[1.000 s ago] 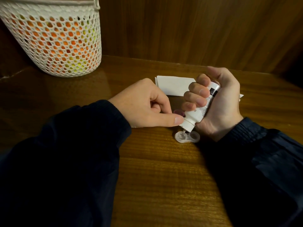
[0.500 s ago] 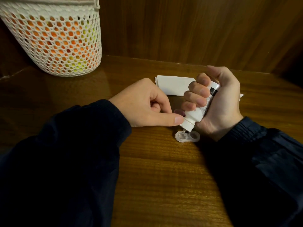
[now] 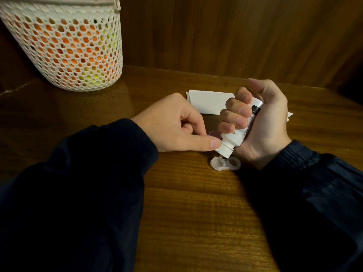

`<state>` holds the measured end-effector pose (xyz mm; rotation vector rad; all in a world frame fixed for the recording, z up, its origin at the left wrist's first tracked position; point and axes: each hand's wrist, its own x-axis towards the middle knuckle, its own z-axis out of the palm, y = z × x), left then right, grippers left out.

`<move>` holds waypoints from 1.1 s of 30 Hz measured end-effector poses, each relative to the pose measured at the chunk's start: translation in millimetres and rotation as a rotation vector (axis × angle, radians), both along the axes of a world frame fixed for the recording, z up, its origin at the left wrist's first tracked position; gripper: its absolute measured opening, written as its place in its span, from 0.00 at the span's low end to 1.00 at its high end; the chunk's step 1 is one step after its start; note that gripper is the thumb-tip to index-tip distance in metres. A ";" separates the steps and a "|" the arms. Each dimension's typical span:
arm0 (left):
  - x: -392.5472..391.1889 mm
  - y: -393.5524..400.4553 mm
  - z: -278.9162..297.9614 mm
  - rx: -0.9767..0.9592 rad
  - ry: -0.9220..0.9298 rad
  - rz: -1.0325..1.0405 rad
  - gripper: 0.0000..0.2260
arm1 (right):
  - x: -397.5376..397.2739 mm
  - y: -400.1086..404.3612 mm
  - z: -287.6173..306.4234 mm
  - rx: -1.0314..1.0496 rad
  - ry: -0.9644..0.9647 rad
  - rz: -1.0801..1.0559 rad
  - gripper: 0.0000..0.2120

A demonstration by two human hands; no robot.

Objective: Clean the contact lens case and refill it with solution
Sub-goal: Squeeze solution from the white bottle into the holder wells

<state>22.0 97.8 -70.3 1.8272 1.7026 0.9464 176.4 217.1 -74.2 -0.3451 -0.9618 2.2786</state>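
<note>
Right hand (image 3: pixel 261 124) gripping solution bottle (image 3: pixel 238 132) upside down | nozzle over lens case (image 3: pixel 225 163) left well | left hand (image 3: pixel 174 124) loosely curled, empty | squeeze gently, avoid overfilling

Open tabletop (image 3: pixel 196 222) lies between my sleeves. Ahead, folded paper (image 3: pixel 208 104) and a purple cap (image 3: pixel 215 134) crowd my hands; mesh basket (image 3: pixel 64 52) blocks far left.
</note>
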 end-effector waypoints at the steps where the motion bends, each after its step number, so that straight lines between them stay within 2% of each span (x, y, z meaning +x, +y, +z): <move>1: -0.1 0.0 0.1 -0.001 -0.001 0.000 0.11 | -0.1 -0.1 0.0 0.001 0.000 0.000 0.21; 33: 1.1 -0.3 0.5 -0.001 0.010 0.002 0.10 | -0.4 -0.8 1.3 0.018 -0.026 0.001 0.21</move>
